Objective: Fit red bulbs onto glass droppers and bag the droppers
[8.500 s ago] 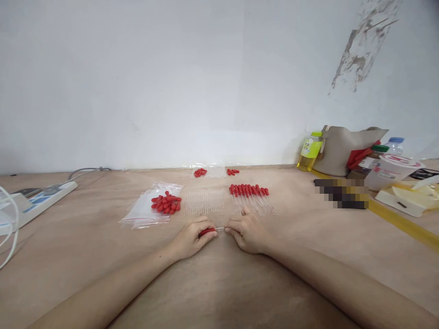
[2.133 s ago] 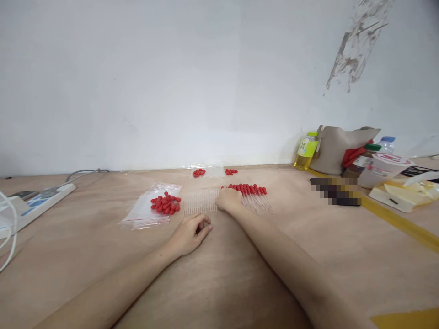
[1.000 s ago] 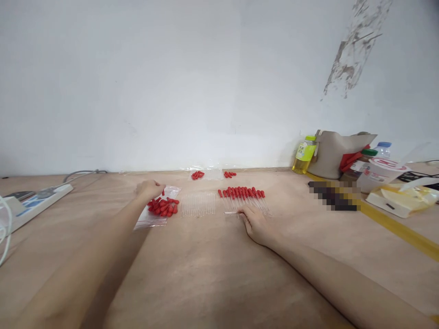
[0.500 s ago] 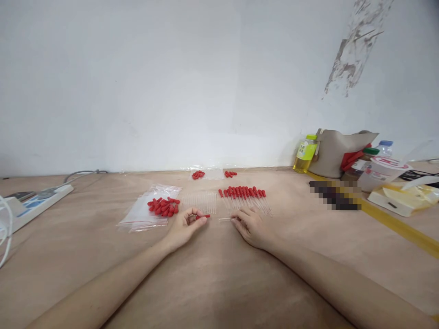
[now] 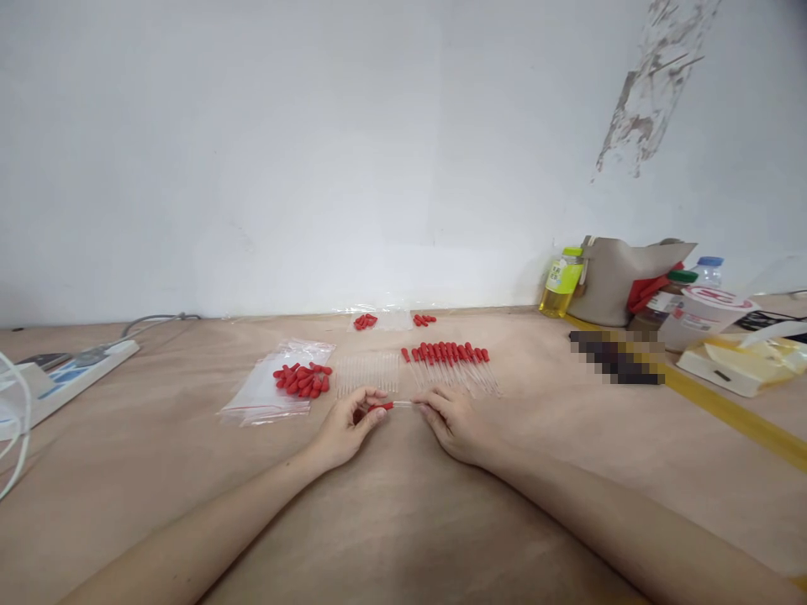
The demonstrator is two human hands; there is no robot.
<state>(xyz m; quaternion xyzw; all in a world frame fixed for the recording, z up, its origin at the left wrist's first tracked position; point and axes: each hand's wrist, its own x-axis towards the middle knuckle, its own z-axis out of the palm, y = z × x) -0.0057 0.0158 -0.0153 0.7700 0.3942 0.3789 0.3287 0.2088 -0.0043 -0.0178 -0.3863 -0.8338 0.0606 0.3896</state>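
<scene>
My left hand [image 5: 350, 427] is closed, pinching a red rubber dropper bulb [image 5: 382, 407] between thumb and fingers. A clear glass dropper tube [image 5: 402, 404] lies in the closed fingertips of my right hand [image 5: 450, 423]. The tube's free end meets the open mouth of the bulb; how deep it sits inside I cannot tell. Just beyond my left hand is a row of bare clear tubes [image 5: 367, 371]. Behind my right hand lie several droppers with red bulbs fitted [image 5: 446, 353], side by side. A pile of loose red bulbs [image 5: 303, 381] rests on clear plastic bags [image 5: 258, 388] at the left.
Small bags with red bulbs [image 5: 365, 322] lie near the wall. A white power strip [image 5: 88, 380] with cables is far left. On the right stand a yellow drink bottle [image 5: 561, 284], a grey bag [image 5: 605, 286], a cup [image 5: 706, 323] and a tissue pack [image 5: 747, 363]. Yellow tape [image 5: 725, 403] crosses the table.
My hands have come closer together. The red bulb moved right and the tube moved left, so the gap between them has closed.
</scene>
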